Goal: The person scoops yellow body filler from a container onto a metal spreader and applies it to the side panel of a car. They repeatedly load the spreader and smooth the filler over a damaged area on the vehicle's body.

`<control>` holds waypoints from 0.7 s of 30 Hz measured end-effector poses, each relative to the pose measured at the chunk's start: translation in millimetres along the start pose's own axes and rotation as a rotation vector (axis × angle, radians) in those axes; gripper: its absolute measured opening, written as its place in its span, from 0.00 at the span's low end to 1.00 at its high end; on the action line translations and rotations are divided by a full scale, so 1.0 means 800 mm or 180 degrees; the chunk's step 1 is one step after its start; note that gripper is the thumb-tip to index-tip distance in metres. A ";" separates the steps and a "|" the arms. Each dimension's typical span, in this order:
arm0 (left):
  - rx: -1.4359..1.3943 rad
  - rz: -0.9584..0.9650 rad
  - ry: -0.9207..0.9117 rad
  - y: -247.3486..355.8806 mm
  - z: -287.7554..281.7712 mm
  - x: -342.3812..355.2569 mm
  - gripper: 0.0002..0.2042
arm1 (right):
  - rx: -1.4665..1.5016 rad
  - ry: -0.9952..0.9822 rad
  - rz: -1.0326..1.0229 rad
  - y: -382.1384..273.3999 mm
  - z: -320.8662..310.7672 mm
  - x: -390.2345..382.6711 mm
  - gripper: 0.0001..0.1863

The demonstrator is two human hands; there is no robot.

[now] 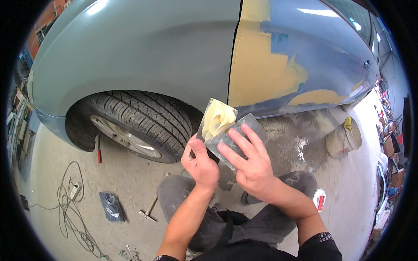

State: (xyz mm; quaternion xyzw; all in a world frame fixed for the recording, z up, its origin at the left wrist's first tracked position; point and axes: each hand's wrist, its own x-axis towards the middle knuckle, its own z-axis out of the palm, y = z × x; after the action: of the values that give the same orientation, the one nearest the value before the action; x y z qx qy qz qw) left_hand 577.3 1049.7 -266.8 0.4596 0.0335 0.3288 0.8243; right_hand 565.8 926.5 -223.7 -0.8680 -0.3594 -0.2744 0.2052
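My left hand (201, 163) is closed on a flat putty spreader (200, 134), its thumb toward me. A thick swirl of pale yellow body filler (217, 119) lies on that plate. My right hand (251, 158) grips a second grey, flat spreader (257, 126), fingers laid across its face. The edge of this one meets the filler on the left plate. Beyond my hands stands the car's door (326, 56), with dried yellow filler (261, 65) over its front part. To the left is the grey-green fender (156, 48) above the tyre (143, 113).
A bucket (342, 143) with a yellow cloth on its rim stands at right. On the floor at left lie a hammer (149, 209), a black plastic bag (112, 206), a coiled cable (69, 217) and a red-handled tool (99, 154). A white round lid (319, 198) lies by my right knee.
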 end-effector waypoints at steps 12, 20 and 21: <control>0.0043 0.0069 0.0976 0.042 -0.023 0.051 0.30 | -0.1804 0.0057 -0.1627 0.181 0.010 0.024 0.22; -0.0199 -0.0243 0.0627 0.032 -0.024 0.059 0.29 | -0.2036 -0.0558 -0.2593 0.247 0.036 0.072 0.17; -0.0193 -0.0263 0.0634 0.032 -0.025 0.059 0.29 | -0.2016 -0.0580 -0.2634 0.249 0.038 0.075 0.17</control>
State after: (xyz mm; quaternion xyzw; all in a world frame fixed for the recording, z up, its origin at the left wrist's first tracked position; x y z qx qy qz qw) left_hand 594.1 1100.7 -247.0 0.3977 0.1242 0.3395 0.8433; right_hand 757.9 843.4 -241.3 -0.6934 -0.5879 -0.3511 -0.2245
